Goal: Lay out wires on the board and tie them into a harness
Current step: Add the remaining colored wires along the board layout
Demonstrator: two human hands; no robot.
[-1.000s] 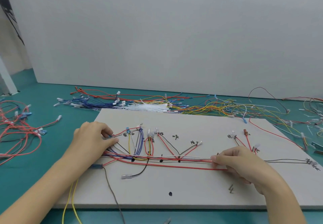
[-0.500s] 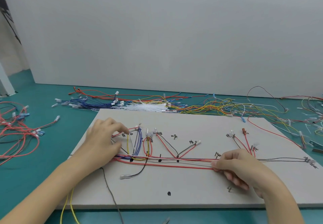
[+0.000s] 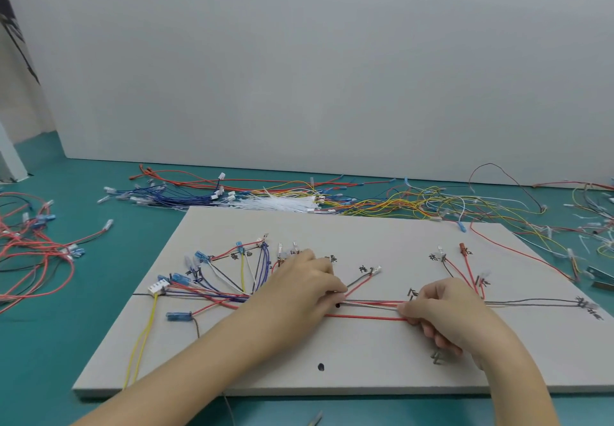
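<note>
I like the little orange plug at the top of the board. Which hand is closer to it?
The right hand. It sits just below the orange plug, pinching the wire bundle. The left hand is farther off, toward the board's middle.

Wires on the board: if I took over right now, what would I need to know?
Left hand: pinching the wire bundle on the board, near its middle.
Right hand: pinching the same bundle a bit further right.
Laid out: coloured branches fan up from the bundle to marked spots; a white connector sits at the left end.
Ties: none visible on the bundle; the white cable ties lie behind the board.
Left: tie the bundle.
</note>
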